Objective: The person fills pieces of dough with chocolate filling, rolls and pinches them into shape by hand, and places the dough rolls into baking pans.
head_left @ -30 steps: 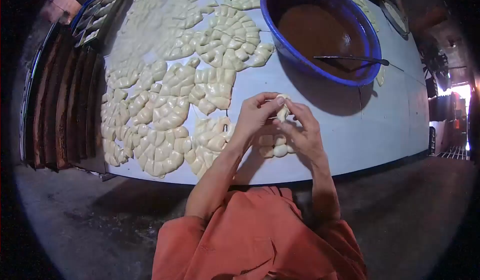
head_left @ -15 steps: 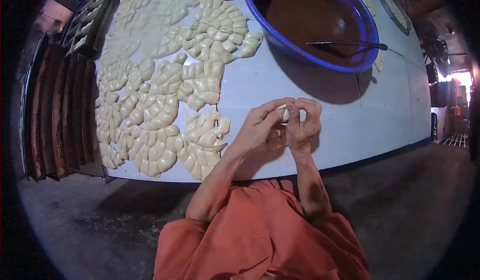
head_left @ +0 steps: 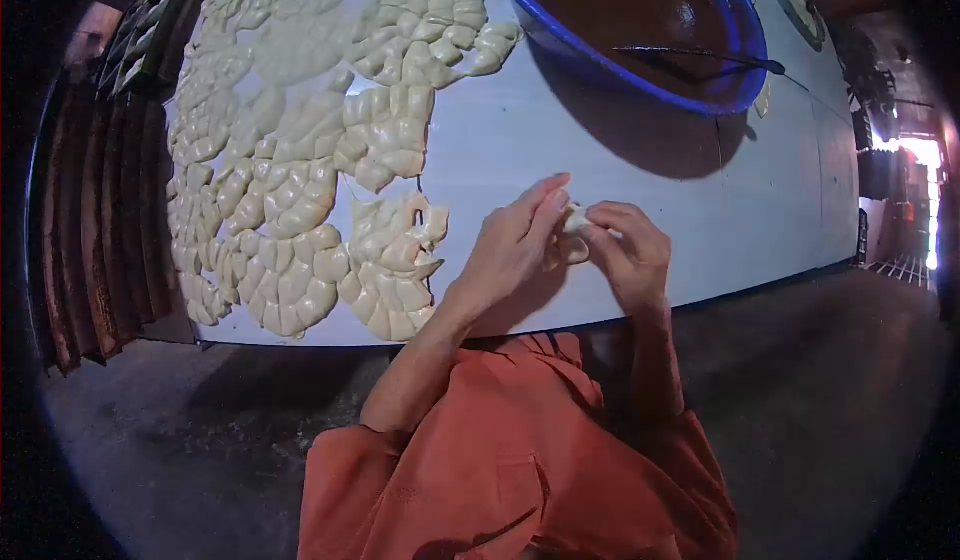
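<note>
A small piece of pale dough (head_left: 577, 221) is between my two hands, just above the near edge of the table. My left hand (head_left: 512, 245) has its fingers stretched up together, with the thumb side against the dough; part of the piece is hidden behind it. The fingers and thumb of my right hand (head_left: 635, 255) pinch the dough from the right. A flap of it hangs below the fingertips. To the left, many glossy dough pieces (head_left: 292, 195) lie pressed close together on the white tabletop (head_left: 480, 150).
A large blue basin (head_left: 640, 78) of brown paste (head_left: 630, 15) stands at the back, with a long-handled utensil (head_left: 700, 54) resting across it. Dark trays (head_left: 100, 220) stand on edge at the left. Toward the back right is a round tray (head_left: 800, 10).
My hands have moved slightly apart, my right hand to the right and down. My left fingers have straightened, and more of the dough shows. The view has shifted a little.
</note>
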Available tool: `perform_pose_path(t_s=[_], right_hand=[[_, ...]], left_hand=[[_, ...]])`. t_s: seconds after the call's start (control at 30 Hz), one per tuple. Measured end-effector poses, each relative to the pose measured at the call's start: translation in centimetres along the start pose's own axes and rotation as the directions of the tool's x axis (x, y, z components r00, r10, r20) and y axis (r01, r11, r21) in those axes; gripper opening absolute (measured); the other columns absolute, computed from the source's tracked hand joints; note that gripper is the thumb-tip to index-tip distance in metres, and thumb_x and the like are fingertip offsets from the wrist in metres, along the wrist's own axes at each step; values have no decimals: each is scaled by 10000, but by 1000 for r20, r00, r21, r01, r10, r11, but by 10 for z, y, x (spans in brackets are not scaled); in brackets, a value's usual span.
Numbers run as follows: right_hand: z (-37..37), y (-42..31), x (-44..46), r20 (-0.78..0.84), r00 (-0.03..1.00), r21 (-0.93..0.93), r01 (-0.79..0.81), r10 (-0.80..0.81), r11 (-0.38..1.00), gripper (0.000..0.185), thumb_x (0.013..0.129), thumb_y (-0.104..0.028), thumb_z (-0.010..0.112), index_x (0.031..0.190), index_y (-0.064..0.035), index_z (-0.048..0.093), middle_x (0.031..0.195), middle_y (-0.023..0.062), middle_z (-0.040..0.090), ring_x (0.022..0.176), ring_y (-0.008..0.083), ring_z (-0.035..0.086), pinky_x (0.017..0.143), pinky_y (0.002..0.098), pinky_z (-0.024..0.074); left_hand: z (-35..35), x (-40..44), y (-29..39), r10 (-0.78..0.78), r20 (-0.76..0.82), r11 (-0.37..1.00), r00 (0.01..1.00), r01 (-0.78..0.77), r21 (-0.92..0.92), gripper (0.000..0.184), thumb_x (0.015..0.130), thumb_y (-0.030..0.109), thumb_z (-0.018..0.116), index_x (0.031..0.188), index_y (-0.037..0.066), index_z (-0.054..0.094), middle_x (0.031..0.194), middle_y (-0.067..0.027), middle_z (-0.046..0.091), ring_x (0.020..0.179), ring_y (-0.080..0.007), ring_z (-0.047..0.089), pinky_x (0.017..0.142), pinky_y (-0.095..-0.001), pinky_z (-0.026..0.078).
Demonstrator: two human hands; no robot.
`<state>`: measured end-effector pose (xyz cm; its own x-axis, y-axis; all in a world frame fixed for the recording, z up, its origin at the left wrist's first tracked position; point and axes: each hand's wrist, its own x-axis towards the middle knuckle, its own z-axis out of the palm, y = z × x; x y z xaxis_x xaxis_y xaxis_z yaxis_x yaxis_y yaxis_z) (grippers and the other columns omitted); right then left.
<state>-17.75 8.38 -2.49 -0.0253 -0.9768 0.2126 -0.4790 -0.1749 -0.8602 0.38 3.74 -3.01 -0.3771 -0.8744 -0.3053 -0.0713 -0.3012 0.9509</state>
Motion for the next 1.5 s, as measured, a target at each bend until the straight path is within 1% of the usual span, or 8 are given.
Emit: perform_pose_path(t_s=[0.1, 0.27, 0.5, 0.77, 1.03, 1.13, 1.27, 1.5], right_hand=[[-11, 12, -3, 67, 939, 183, -343, 336, 921, 151, 895, -48, 692, 1037, 5, 699, 1031, 129, 706, 886, 185, 695, 773, 303, 575], [-10, 24, -5, 339, 924, -140, -134, 175, 981, 195, 932, -163, 632, 1060, -26, 685, 1037, 126, 681, 951, 288, 661, 839, 357, 524], [3, -2, 7, 260, 965, -498, 97, 41, 862, 248, 908, -190, 665, 1089, -21, 677, 1145, 132, 645, 958, 292, 650, 852, 383, 505], [83, -37, 52, 533, 835, -288, 330, -136, 899, 362, 829, -200, 717, 1147, -50, 632, 1017, 119, 636, 920, 321, 612, 799, 430, 493], [144, -39, 56, 537, 810, -236, 413, -236, 880, 348, 812, -178, 697, 1118, -25, 630, 928, 133, 633, 867, 318, 622, 760, 403, 510], [144, -37, 62, 461, 749, 94, -575, 476, 813, 191, 867, -91, 556, 959, 11, 689, 726, 73, 655, 686, 129, 615, 633, 270, 489], [137, -29, 68, 461, 783, 432, -609, 418, 665, 272, 926, -145, 540, 1109, 13, 664, 896, 43, 652, 801, 67, 578, 671, 227, 462], [157, -41, 68, 571, 762, -31, -353, 306, 935, 440, 942, -334, 624, 1162, 47, 625, 995, 76, 628, 923, 174, 588, 821, 318, 486]], left_hand=[[-14, -5, -4, 354, -33, 853, 935, -308, 421, 508, 981, 402, 588, 1333, 36, 566, 956, -167, 696, 733, -287, 684, 699, -373, 536], [-29, -17, -19, 268, 357, 529, 895, -447, 722, 586, 793, 320, 763, 1286, 67, 572, 1246, -124, 610, 1195, -301, 548, 1021, -439, 389], [-24, -35, -27, 396, 251, 618, 883, -459, 638, 698, 814, 342, 755, 1392, 72, 473, 1276, -159, 589, 1160, -328, 565, 1037, -475, 383], [-115, -68, -31, 558, -260, 621, 788, -188, 761, 210, 852, 148, 713, 1035, 53, 670, 1040, -87, 697, 982, -272, 644, 889, -427, 441], [-152, -77, -35, 539, -219, 542, 813, -137, 829, 409, 825, 264, 721, 1183, 82, 642, 1242, -92, 621, 1168, -253, 561, 991, -460, 361], [-148, -61, -35, 519, -97, 444, 849, -171, 880, 560, 809, 344, 727, 1280, 75, 589, 1421, -155, 474, 1358, -350, 385, 1053, -535, 304], [-151, -44, -42, 505, -55, 418, 861, -189, 889, 426, 793, 312, 750, 1137, 71, 676, 1397, -150, 491, 1363, -369, 382, 1062, -543, 295], [-160, -42, -47, 587, -52, 489, 808, -302, 818, 255, 775, 184, 749, 993, 71, 680, 1228, -86, 610, 1248, -270, 508, 1013, -500, 335]])
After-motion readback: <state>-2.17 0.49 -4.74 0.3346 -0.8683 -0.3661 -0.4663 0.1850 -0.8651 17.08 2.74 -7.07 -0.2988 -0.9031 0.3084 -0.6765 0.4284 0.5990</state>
